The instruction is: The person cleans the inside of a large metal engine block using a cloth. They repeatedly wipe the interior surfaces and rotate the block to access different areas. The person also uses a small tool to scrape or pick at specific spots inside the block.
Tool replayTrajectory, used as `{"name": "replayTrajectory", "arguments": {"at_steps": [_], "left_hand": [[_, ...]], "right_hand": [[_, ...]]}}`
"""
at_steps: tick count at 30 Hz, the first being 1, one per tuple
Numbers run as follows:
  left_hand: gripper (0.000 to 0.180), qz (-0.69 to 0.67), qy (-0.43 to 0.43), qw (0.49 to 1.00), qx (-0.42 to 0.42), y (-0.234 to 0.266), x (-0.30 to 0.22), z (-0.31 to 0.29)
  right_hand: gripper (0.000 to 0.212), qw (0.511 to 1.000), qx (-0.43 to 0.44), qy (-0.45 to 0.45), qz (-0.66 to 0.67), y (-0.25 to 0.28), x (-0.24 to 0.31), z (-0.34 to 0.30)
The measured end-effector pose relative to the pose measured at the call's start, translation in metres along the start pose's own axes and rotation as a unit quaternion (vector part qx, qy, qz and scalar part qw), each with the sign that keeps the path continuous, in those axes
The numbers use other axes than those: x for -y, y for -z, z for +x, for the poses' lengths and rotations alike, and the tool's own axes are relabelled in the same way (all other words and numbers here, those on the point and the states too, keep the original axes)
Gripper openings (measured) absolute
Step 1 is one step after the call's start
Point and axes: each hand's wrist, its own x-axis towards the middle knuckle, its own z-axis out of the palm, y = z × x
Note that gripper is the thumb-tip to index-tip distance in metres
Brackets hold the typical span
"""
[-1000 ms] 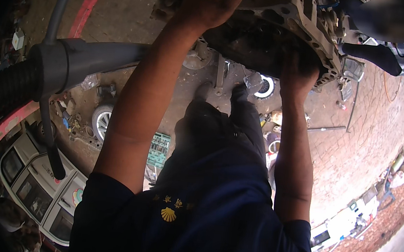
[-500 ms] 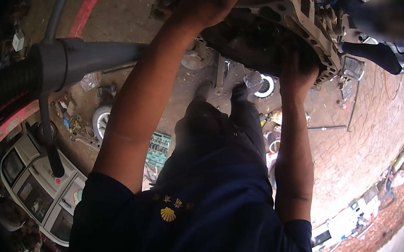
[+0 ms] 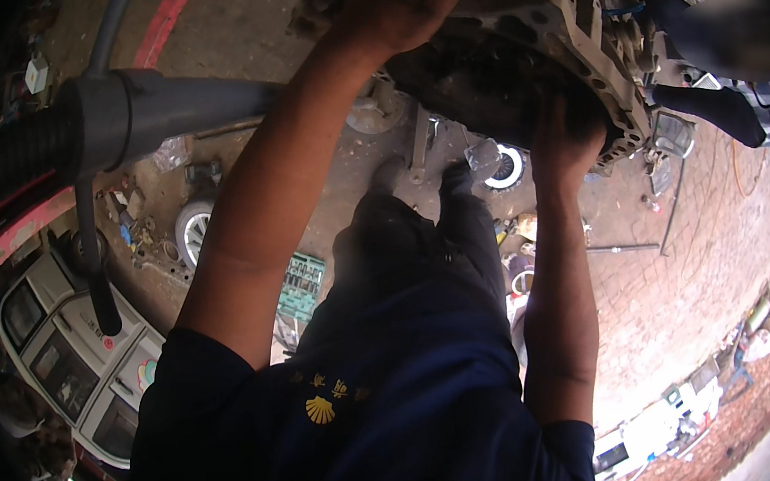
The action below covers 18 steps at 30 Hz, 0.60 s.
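Note:
A gearbox with a wide, dark, open bell housing hangs above my legs, its pale metal rim lined with bolt holes. My left hand presses up against the housing's left side, with its fingertips lost in shadow near the top edge. On the right, my right hand grips the lower rim, fingers reaching into the dark hollow. Both arms are raised. At the upper right, a co-worker's dark sleeve extends toward the gearbox's right side; that person's hand cannot be made out clearly.
A dark grey lift arm juts in from the left. On the floor lie a clutch disc, a green socket set, a wheel and a metal bar. Glass-fronted cabinets stand lower left.
The gearbox and both hands hold nearly the same place, with only a very slight shift. The co-worker's sleeve has moved down a little.

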Motion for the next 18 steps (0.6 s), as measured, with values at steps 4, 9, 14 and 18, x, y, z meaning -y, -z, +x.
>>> {"name": "replayTrajectory", "arguments": {"at_steps": [4, 9, 14, 18], "left_hand": [[0.041, -0.015, -0.023, 0.999, -0.025, -0.004, 0.006, -0.002], [0.041, -0.007, -0.019, 1.0, -0.012, -0.002, 0.006, -0.001], [0.043, -0.004, 0.0, 1.0, -0.003, 0.0, 0.0, -0.001], [0.044, 0.004, 0.014, 1.0, -0.002, 0.0, 0.008, -0.003]], "right_hand": [[0.02, 0.995, -0.001, -0.039, 0.088, 0.001, 0.008, -0.004], [0.029, 0.979, -0.003, -0.139, 0.151, 0.012, 0.0, -0.035], [0.023, 0.949, 0.028, -0.223, 0.221, 0.025, 0.01, -0.057], [0.022, 0.981, 0.006, -0.109, 0.161, 0.025, 0.016, -0.046]]}}
